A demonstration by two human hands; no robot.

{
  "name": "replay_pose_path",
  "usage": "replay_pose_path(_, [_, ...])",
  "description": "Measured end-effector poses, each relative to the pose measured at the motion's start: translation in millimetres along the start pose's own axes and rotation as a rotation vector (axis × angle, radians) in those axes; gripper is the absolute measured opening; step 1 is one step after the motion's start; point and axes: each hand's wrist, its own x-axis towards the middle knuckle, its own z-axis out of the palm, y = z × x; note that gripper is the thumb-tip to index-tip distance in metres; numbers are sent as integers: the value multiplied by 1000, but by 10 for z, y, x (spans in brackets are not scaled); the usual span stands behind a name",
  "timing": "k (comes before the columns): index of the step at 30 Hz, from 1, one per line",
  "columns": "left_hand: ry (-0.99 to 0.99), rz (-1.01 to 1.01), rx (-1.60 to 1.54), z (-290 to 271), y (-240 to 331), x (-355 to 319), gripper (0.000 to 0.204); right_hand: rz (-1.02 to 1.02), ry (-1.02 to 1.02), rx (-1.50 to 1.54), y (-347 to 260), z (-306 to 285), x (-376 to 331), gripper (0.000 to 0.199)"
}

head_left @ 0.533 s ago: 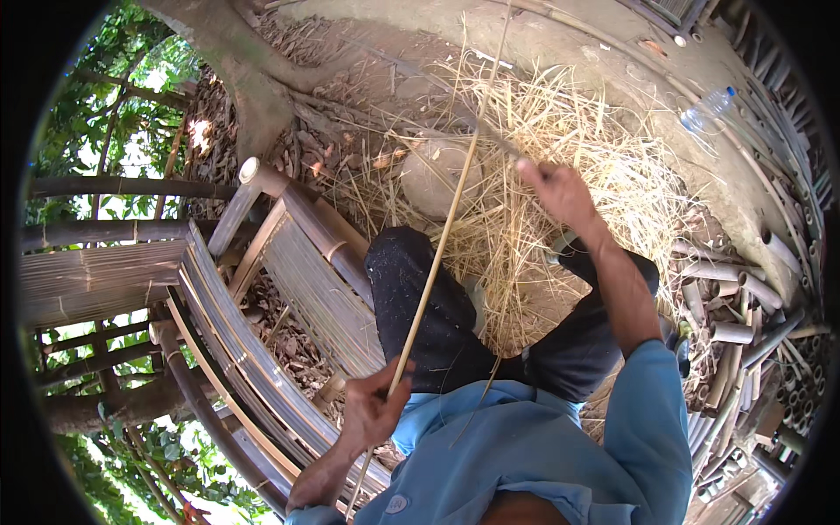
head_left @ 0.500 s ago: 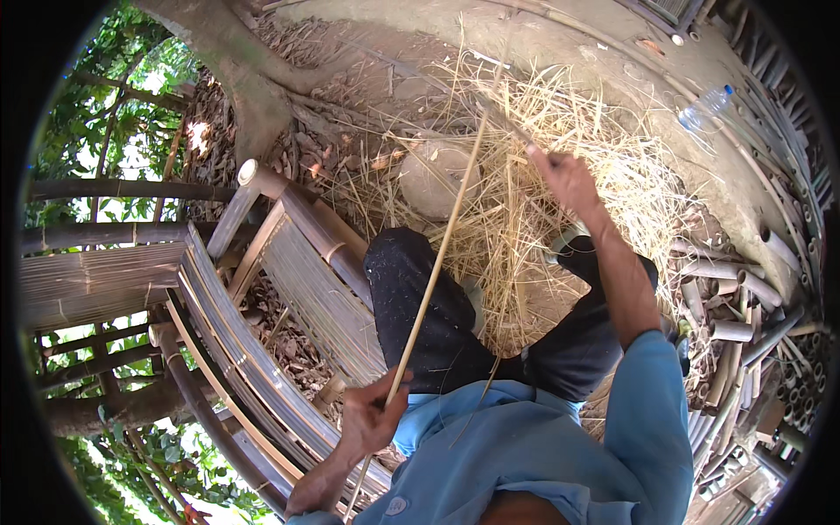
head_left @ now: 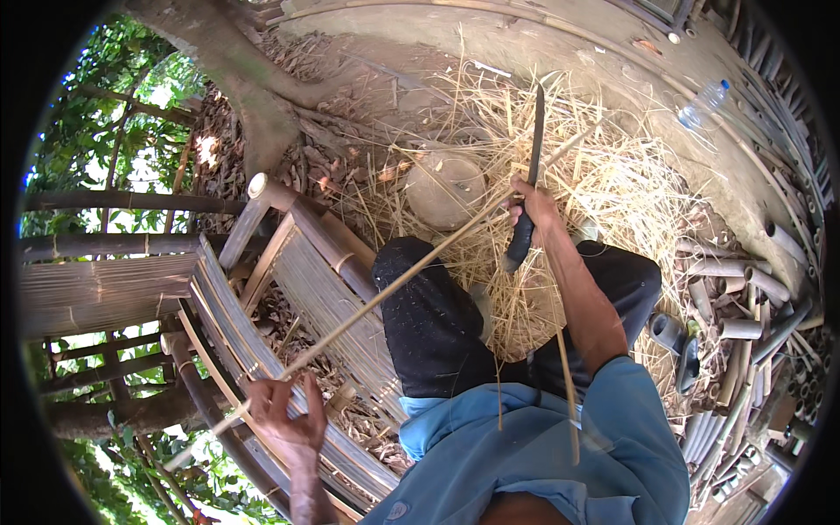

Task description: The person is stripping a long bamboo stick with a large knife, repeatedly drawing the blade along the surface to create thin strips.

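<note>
The right hand (head_left: 537,208) grips a knife (head_left: 535,144) over straw (head_left: 634,188) on the ground (head_left: 372,61). The left hand (head_left: 287,422) touches a stick (head_left: 420,268), its grip unclear.

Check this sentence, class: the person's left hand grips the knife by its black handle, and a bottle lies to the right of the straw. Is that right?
Not quite: it is the wrong hand. The head view shows the right hand gripping the knife by its black handle, and a bottle lies to the right of the straw.
</note>
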Motion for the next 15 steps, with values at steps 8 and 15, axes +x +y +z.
replay_pose_path(8, [159,-873,-1408,1301,638,398,59,48,-127,54,116,557,-446,34])
replay_pose_path(15, [992,-359,-1838,1127,228,1275,39,-642,-221,-1089,110,532,-674,39])
